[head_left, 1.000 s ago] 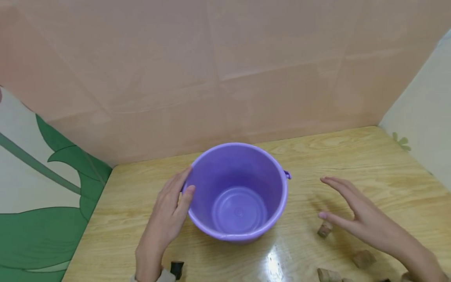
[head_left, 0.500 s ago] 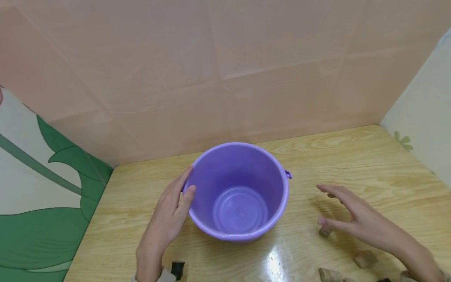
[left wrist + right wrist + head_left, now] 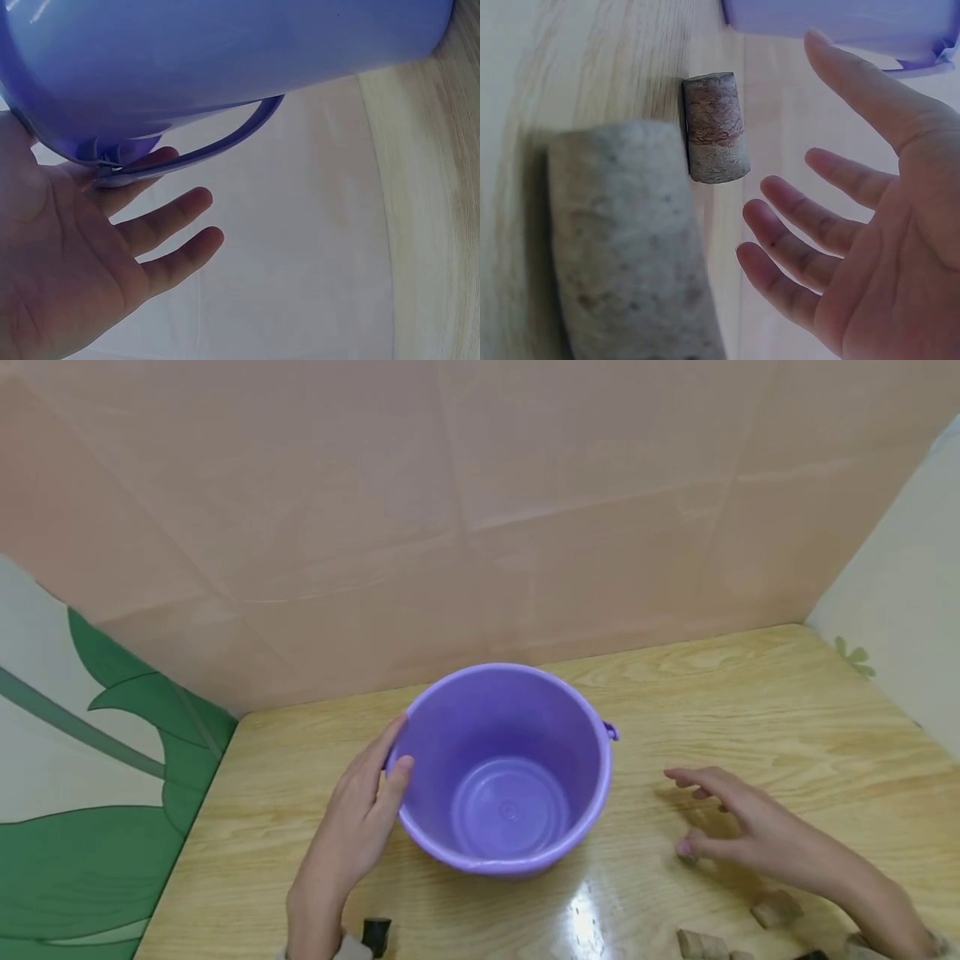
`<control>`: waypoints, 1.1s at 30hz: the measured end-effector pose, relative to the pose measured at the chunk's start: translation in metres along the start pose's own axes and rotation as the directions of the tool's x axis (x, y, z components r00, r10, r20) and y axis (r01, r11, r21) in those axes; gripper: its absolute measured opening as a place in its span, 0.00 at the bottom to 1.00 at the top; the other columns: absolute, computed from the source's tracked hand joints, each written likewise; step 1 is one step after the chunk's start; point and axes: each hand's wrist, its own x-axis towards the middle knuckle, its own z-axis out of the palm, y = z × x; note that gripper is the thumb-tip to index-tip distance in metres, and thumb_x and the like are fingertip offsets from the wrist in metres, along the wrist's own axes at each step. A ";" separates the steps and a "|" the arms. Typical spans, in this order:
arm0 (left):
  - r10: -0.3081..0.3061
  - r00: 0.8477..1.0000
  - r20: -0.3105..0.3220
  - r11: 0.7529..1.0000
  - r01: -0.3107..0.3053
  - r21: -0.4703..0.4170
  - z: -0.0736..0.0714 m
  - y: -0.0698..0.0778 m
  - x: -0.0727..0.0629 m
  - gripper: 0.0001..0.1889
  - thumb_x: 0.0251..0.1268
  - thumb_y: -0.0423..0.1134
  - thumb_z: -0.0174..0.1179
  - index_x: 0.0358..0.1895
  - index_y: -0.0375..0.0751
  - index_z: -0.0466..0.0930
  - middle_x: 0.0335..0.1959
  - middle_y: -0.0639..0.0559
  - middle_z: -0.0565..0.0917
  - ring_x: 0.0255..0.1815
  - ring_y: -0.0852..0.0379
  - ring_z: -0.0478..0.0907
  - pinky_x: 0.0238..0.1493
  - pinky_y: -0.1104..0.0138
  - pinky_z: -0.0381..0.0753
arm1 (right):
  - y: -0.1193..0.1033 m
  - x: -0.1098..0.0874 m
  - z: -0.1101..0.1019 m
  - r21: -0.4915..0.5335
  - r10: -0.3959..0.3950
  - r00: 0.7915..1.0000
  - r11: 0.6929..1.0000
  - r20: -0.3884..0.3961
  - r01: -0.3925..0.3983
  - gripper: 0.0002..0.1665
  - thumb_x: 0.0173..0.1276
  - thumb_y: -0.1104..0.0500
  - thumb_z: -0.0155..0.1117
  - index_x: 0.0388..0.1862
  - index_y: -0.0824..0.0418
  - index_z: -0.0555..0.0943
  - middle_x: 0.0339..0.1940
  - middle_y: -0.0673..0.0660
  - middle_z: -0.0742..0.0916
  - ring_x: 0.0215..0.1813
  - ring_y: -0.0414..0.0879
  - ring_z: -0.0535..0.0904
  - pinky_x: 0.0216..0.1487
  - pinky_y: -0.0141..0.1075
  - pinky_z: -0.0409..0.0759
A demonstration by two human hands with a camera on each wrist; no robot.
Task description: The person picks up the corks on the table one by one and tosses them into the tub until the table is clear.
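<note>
A purple bucket (image 3: 510, 847) stands upright on the wooden table, and I see bare floor inside it. My left hand (image 3: 348, 822) holds its left rim, thumb inside and fingers outside. The left wrist view shows the bucket's handle (image 3: 225, 142) hanging by those fingers. To the right of the bucket, my right hand (image 3: 765, 827) hovers low with fingers spread and relaxed. Beneath its thumb lies a cork (image 3: 716, 127), almost wholly hidden in the head view. A second cork (image 3: 630, 240) looms nearer in the right wrist view; hand and corks appear apart there.
More corks (image 3: 776, 908) lie on the table (image 3: 750, 693) near my right forearm, with another cork (image 3: 701, 945) at the bottom edge. A peach-coloured sheet (image 3: 480, 527) rises behind the table. A small black object (image 3: 377, 935) shows beside my left wrist.
My right hand has come down and slightly closer to the cork, which its thumb now covers in the head view. The left hand and bucket have stayed in place.
</note>
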 end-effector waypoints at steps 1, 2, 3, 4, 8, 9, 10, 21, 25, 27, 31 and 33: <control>-0.002 1.000 0.001 1.000 0.002 0.000 0.000 0.000 0.000 0.27 0.81 0.52 0.41 0.78 0.53 0.58 0.76 0.50 0.65 0.77 0.46 0.61 0.77 0.45 0.60 | 0.000 0.000 0.001 -0.003 -0.007 1.000 1.000 -0.002 0.007 0.46 0.57 0.49 0.77 0.73 0.52 0.67 0.65 0.59 0.78 0.60 0.40 0.72 0.45 0.65 0.80; -0.004 1.000 0.001 1.000 0.004 -0.002 0.000 0.000 0.000 0.27 0.81 0.52 0.41 0.78 0.53 0.58 0.77 0.51 0.65 0.77 0.46 0.61 0.77 0.46 0.60 | 0.001 0.000 0.002 -0.010 -0.013 1.000 1.000 -0.004 0.013 0.46 0.56 0.48 0.77 0.72 0.52 0.68 0.64 0.58 0.79 0.59 0.36 0.71 0.45 0.63 0.81; -0.007 1.000 0.002 1.000 0.007 -0.003 -0.001 0.000 0.000 0.27 0.81 0.52 0.41 0.78 0.53 0.57 0.77 0.51 0.65 0.77 0.46 0.61 0.77 0.45 0.60 | 0.001 0.000 0.002 -0.024 -0.022 1.000 0.999 -0.007 0.022 0.46 0.55 0.48 0.78 0.72 0.52 0.69 0.63 0.57 0.80 0.58 0.35 0.72 0.46 0.59 0.82; -0.010 1.000 0.003 1.000 0.010 -0.004 -0.001 0.000 0.000 0.27 0.81 0.52 0.41 0.78 0.54 0.57 0.77 0.51 0.65 0.77 0.46 0.61 0.77 0.45 0.60 | 0.002 0.001 0.003 -0.036 -0.029 1.000 0.999 -0.009 0.029 0.46 0.54 0.47 0.78 0.71 0.51 0.70 0.61 0.56 0.81 0.57 0.35 0.73 0.47 0.55 0.82; -0.019 1.000 0.005 1.000 0.019 -0.004 -0.001 0.000 -0.001 0.27 0.81 0.53 0.41 0.78 0.54 0.57 0.77 0.51 0.65 0.77 0.45 0.61 0.77 0.44 0.60 | 0.009 0.001 0.007 -0.082 -0.084 0.996 0.993 -0.013 0.083 0.46 0.50 0.48 0.80 0.68 0.52 0.73 0.57 0.53 0.82 0.54 0.32 0.74 0.46 0.36 0.81; -0.021 1.000 0.005 1.000 0.021 -0.003 -0.001 0.000 -0.001 0.27 0.81 0.53 0.41 0.78 0.54 0.57 0.77 0.51 0.65 0.77 0.45 0.61 0.76 0.44 0.60 | 0.011 0.001 0.008 -0.092 -0.101 0.995 0.991 -0.018 0.099 0.45 0.49 0.49 0.81 0.67 0.52 0.74 0.56 0.52 0.83 0.53 0.31 0.74 0.45 0.33 0.81; -0.022 1.000 0.006 1.000 0.022 -0.003 -0.001 0.000 -0.001 0.27 0.81 0.53 0.41 0.78 0.54 0.57 0.77 0.51 0.65 0.77 0.45 0.61 0.76 0.44 0.60 | 0.012 0.002 0.009 -0.097 -0.116 0.993 0.989 -0.019 0.113 0.45 0.48 0.49 0.81 0.66 0.53 0.74 0.55 0.52 0.83 0.53 0.31 0.74 0.45 0.32 0.81; -0.009 1.000 0.001 1.000 0.009 -0.007 -0.001 -0.001 -0.001 0.27 0.81 0.52 0.41 0.78 0.53 0.57 0.76 0.50 0.65 0.77 0.46 0.62 0.76 0.45 0.61 | 0.017 0.003 0.017 -0.102 -0.162 0.987 0.982 -0.020 0.160 0.43 0.42 0.48 0.83 0.58 0.59 0.79 0.46 0.48 0.84 0.47 0.28 0.75 0.47 0.27 0.80; -0.003 1.000 -0.003 1.000 0.003 -0.008 0.000 -0.002 -0.001 0.27 0.81 0.52 0.42 0.78 0.52 0.58 0.76 0.50 0.65 0.76 0.45 0.63 0.76 0.45 0.61 | 0.018 0.004 0.018 -0.073 -0.154 0.988 0.985 0.020 0.155 0.42 0.44 0.49 0.82 0.58 0.62 0.78 0.48 0.54 0.85 0.48 0.27 0.75 0.47 0.28 0.82; -0.001 1.000 -0.003 1.000 0.001 -0.007 0.000 -0.002 -0.001 0.27 0.81 0.52 0.42 0.78 0.52 0.58 0.76 0.49 0.65 0.76 0.45 0.63 0.76 0.45 0.61 | 0.019 0.004 0.019 -0.048 -0.162 0.986 0.985 0.039 0.163 0.40 0.46 0.50 0.81 0.58 0.63 0.78 0.49 0.56 0.85 0.50 0.27 0.76 0.48 0.27 0.82; -0.001 1.000 -0.001 1.000 0.001 -0.006 0.000 -0.002 -0.001 0.27 0.81 0.52 0.42 0.78 0.51 0.58 0.76 0.49 0.66 0.76 0.44 0.63 0.76 0.44 0.62 | 0.020 0.004 0.018 -0.004 -0.174 0.982 0.985 0.074 0.175 0.35 0.50 0.53 0.80 0.56 0.64 0.78 0.49 0.59 0.86 0.53 0.25 0.75 0.49 0.25 0.81; -0.002 1.000 0.001 1.000 0.002 -0.004 0.000 -0.002 -0.001 0.27 0.81 0.52 0.41 0.78 0.52 0.58 0.76 0.49 0.65 0.76 0.44 0.63 0.76 0.44 0.62 | 0.020 0.004 0.018 0.007 -0.163 0.982 0.987 0.091 0.163 0.34 0.51 0.53 0.79 0.55 0.64 0.79 0.48 0.58 0.86 0.52 0.25 0.75 0.48 0.25 0.81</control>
